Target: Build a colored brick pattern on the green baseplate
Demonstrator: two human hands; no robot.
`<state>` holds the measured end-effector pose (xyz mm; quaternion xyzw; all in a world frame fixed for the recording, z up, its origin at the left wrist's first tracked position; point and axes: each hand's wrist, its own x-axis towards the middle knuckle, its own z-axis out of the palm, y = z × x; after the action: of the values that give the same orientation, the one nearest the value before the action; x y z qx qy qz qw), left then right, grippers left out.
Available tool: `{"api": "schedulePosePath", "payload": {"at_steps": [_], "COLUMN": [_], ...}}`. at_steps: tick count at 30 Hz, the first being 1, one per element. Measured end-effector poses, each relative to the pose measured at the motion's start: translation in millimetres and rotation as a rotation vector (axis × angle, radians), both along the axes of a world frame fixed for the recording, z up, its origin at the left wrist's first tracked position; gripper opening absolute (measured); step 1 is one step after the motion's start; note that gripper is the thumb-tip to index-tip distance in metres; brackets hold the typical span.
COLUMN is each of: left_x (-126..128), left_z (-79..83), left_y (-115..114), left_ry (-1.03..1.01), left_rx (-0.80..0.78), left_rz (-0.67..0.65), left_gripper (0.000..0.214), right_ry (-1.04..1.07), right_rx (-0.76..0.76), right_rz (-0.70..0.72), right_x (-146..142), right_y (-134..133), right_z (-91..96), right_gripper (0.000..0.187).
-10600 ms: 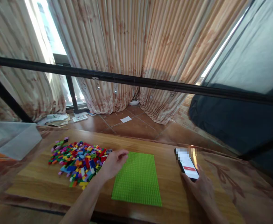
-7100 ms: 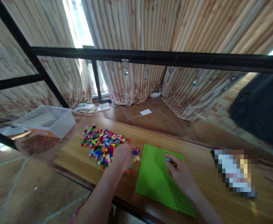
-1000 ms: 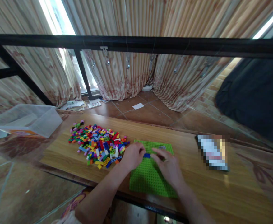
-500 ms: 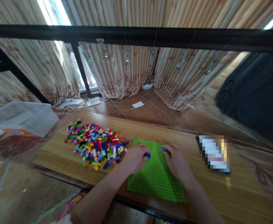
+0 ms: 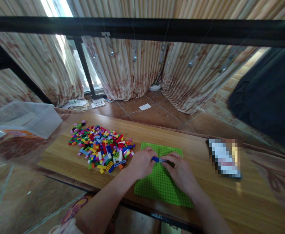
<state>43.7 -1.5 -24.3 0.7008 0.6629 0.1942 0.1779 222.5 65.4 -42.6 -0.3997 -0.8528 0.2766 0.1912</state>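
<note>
Left hand [image 5: 143,163] pinches a blue brick [image 5: 154,159], right hand [image 5: 181,169] a grey brick [image 5: 161,160], both partly hidden above the far half of the baseplate [image 5: 155,187].

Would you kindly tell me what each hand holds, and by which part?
Left hand: a blue brick, by its left end. Right hand: a greyish brick, by its right end.

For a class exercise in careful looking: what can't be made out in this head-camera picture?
All in the head view:
Blue brick: its left end, hidden by the left hand.
Greyish brick: its right end, hidden by the right hand; whether they join is too small to tell.
Phone-like object: its surface, blurred by pixelation.
Clear bin: left end, cut off by the picture's edge.
</note>
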Motion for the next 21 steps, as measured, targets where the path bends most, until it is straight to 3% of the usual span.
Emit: {"api": "schedulePosePath", "payload": {"at_steps": [11,21], "left_x": [2.2,14.9], "left_z": [-2.4,-4.6], "left_y": [-0.3,9.5], "left_ry": [-0.042,-0.166], "left_rx": [0.041,-0.039], "left_rz": [0.017,0.238], "left_gripper": [0.018,0.019], "right_ry": [-0.013,-0.025], "right_rx": [-0.019,-0.039], "right_rz": [0.015,0.021], "right_x": [-2.8,-4.4], "right_y": [3.5,7.9], "right_z": [-1.3,-2.2], "right_gripper": [0.018,0.018]}}
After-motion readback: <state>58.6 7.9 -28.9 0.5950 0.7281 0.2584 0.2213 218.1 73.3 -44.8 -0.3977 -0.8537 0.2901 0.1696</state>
